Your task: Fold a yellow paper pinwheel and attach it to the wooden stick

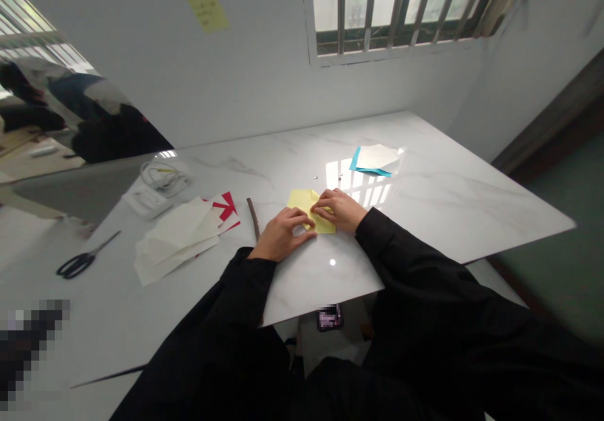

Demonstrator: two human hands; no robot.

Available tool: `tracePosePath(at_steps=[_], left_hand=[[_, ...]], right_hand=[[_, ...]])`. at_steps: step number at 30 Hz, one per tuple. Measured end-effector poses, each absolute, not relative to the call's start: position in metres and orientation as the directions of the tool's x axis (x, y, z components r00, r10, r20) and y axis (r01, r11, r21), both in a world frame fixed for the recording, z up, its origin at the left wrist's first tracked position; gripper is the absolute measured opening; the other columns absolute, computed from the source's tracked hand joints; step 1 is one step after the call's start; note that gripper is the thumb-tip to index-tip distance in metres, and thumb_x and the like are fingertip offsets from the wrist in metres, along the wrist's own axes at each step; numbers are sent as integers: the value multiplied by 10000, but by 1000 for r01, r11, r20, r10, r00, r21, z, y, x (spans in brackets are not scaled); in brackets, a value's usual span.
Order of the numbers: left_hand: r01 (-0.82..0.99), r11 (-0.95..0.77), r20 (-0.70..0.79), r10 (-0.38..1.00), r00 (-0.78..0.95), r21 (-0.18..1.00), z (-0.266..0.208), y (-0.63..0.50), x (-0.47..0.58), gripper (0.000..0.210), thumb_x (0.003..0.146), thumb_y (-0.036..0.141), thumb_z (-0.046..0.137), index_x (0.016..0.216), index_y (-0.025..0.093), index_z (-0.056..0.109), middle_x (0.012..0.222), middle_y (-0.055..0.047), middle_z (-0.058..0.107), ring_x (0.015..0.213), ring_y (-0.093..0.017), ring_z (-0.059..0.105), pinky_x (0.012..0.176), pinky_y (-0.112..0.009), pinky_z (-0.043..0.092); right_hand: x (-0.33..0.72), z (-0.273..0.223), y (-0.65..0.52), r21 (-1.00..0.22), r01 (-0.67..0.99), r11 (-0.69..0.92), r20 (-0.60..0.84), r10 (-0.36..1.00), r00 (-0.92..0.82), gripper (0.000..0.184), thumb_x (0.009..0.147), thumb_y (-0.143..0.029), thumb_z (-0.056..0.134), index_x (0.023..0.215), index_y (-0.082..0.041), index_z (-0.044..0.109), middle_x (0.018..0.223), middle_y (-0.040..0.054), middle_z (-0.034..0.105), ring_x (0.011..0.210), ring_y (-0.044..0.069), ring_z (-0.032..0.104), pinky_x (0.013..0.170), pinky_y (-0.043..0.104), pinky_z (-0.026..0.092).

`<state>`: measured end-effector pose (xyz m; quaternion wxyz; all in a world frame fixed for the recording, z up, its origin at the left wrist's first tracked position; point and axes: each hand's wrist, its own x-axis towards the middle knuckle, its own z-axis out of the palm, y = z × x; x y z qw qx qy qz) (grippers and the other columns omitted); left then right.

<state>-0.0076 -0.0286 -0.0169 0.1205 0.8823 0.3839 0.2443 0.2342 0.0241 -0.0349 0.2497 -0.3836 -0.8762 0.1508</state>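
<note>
A small sheet of yellow paper (pixel 300 199) lies on the white marbled tabletop in front of me, under both hands. At its lower left edge, my left hand (pixel 285 232) has thumb and forefinger brought together on the paper. My right hand (pixel 342 210) pinches the paper near its middle and right side, with the fingers curled. The paper's upper edge looks slightly raised or folded beside the right fingers. My fingers cover part of the sheet. Left of my left hand lies a thin brown stick (pixel 253 217).
Cream paper sheets (pixel 177 235) and red paper pieces (pixel 228 207) lie to the left, with black-handled scissors (pixel 78 265) farther out. A white box (pixel 146 201) and coiled cable (pixel 163 177) sit behind. Blue paper (pixel 355 160) under cream paper (pixel 379 155) lies at back right.
</note>
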Motion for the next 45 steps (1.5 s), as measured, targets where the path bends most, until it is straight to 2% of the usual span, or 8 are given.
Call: tracePosePath(at_steps=[14,19,22,25,31,33,38,45], left_hand=[[660,-636,338,771,539,399,-16,-27,-7,111,1033,286,714,934,238,725,952,-39,747,930,-227,672,872,-379,544],[672,-593,310,805,506,443,-14,-29,-4,110,1045,258,662,940,231,685,910,-33,727,874,-222,655,839,-373,519],[704,-529,304,849,432,474,-13,-30,-4,121,1057,266,616,947,229,649,894,-32,702,830,-221,643,798,-370,503],[716,-473,294,881,371,514,-13,-30,-4,145,1072,283,568,942,234,609,894,-30,690,805,-219,635,778,-368,494],[669,-485,275,873,402,563,-13,-31,-5,37,1002,265,636,1004,231,623,996,-52,707,914,-233,653,864,-392,534],[654,-536,282,842,460,534,-14,-30,-5,216,924,239,731,1128,231,658,1129,-75,725,1031,-260,660,959,-433,551],[673,-558,302,829,470,486,-21,-27,-6,398,922,278,790,1309,253,700,1311,-96,714,1217,-307,641,1105,-533,540],[720,-468,302,883,358,513,-27,-24,-9,201,954,281,764,1147,241,802,1117,-74,731,987,-244,686,919,-425,622]], right_hand=[[239,-33,34,-552,524,649,290,738,-609,299,1149,-304,577,1135,-233,867,1085,102,755,1068,239,657,1028,405,468],[243,-27,32,-573,524,630,243,741,-626,367,1160,-415,552,1152,-230,869,1171,129,748,1111,251,661,1062,434,481],[250,-23,29,-591,517,620,202,734,-649,369,1039,-565,733,1201,-260,865,1246,131,737,1186,299,651,1116,490,477],[256,-22,28,-595,513,620,173,721,-671,576,826,-611,937,1248,-230,844,1320,151,717,1252,353,622,1144,528,479],[253,-29,29,-541,501,676,247,697,-673,383,865,-236,885,1243,-224,832,1259,128,722,1150,295,649,1110,501,494],[250,-31,30,-531,496,687,277,694,-665,368,864,-143,826,1225,-214,839,1214,125,733,1097,273,664,1084,480,503],[250,-33,32,-524,473,708,317,678,-663,323,858,-144,824,1171,-215,860,1186,119,769,1055,257,706,1050,447,527],[258,-29,35,-594,458,662,293,708,-643,209,886,-117,785,1014,-243,891,1182,73,841,1073,238,794,1006,376,594]])
